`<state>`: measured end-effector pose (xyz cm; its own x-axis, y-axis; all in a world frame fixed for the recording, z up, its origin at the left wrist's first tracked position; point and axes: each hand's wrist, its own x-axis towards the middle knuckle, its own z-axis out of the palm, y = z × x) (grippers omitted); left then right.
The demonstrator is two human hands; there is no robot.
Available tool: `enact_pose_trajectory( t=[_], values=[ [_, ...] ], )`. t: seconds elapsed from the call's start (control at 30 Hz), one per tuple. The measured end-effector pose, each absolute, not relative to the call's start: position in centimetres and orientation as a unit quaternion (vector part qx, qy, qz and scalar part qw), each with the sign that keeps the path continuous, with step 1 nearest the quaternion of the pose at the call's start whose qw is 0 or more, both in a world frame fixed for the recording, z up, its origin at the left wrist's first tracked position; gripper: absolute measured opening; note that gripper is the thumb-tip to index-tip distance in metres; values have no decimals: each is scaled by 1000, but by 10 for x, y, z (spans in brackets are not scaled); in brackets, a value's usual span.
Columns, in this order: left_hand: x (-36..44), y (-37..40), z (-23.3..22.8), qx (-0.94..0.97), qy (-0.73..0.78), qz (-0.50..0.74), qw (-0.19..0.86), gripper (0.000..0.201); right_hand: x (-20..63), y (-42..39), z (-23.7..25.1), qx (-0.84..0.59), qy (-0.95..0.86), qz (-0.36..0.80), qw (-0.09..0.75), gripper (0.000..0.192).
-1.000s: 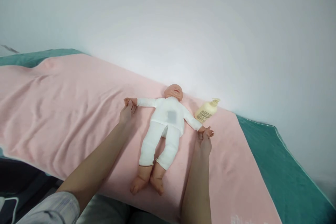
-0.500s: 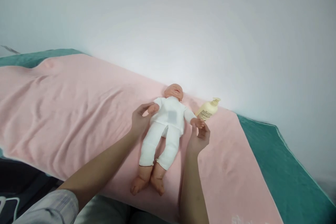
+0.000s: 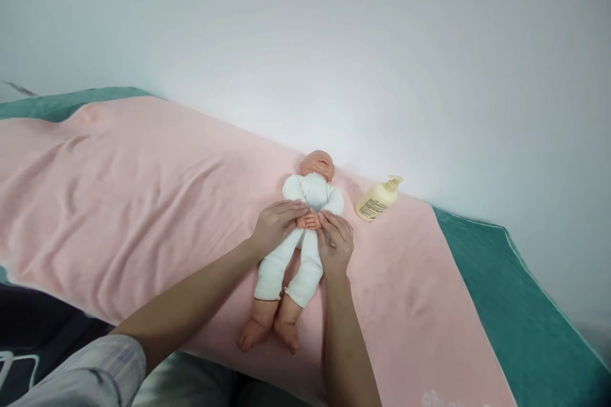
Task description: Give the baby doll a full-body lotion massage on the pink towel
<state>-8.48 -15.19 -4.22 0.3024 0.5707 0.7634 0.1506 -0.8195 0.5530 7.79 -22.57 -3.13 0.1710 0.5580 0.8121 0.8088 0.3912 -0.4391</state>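
A baby doll (image 3: 314, 191) with a white cloth body lies on its back, its head away from me and its bare feet toward me. My left hand (image 3: 277, 226) is closed around the doll's arm on the left side, near the wrist. On the other side my right hand (image 3: 338, 241) grips the doll's other arm by its hand. Both doll hands (image 3: 309, 220) are together over the belly. My fingers partly cover the doll's forearms.
Beneath the doll spreads a wrinkled pink blanket (image 3: 181, 191) over a green cover (image 3: 515, 305). A cream pump bottle (image 3: 377, 198) stands to the right of the doll. A pale wall (image 3: 305, 44) rises behind.
Both my hands have moved inward with the doll's arms, from out at its sides to together over its belly. The legs and the bottle have stayed in place.
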Motion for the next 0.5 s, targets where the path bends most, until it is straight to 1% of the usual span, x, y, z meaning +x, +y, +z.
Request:
enact_pose_trajectory(
  t=[0.1, 0.17, 0.23, 0.3, 0.37, 0.43, 0.5],
  values=[
    [-85, -152, -42, 778, 235, 538, 222, 23, 76, -227, -31, -543, -627, -94, 551, 14],
    [-87, -153, -40, 748, 252, 548, 277, 22, 75, -227, -31, -541, -600, -81, 584, 15],
    [-92, -152, -36, 669, 299, 580, 356, 21, 77, -227, -29, -543, -530, -63, 648, 22],
    [-98, -149, -31, 555, 343, 625, 430, 27, 84, -227, -28, -540, -429, -43, 723, 32],
    [-106, -143, -29, 448, 364, 665, 474, 32, 97, -228, -27, -532, -338, -28, 776, 41],
    [-114, -134, -32, 363, 375, 694, 496, 31, 114, -229, -30, -533, -280, -16, 798, 45],
    [-122, -123, -42, 301, 381, 707, 514, 28, 132, -231, -38, -554, -234, 19, 799, 47]
  ],
)
